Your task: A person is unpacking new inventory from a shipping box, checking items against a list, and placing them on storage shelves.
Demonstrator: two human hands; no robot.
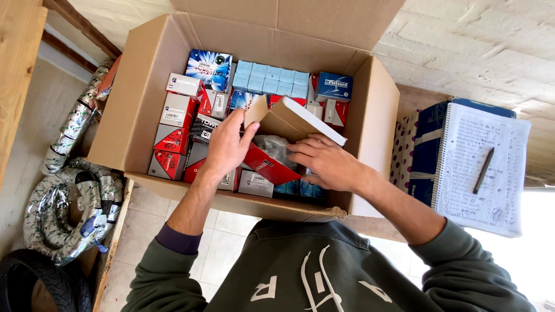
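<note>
My left hand (226, 147) holds up the flap of a small red box (272, 153) while my right hand (324, 162) steadies its side, inside the big carton (124, 110); opening step, wrapped part (272, 145) needs lifting out.

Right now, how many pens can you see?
1. A dark pen lies slanted on the open spiral notebook, right of the big cardboard box where both hands work. More could be hidden among the small boxes.
</note>
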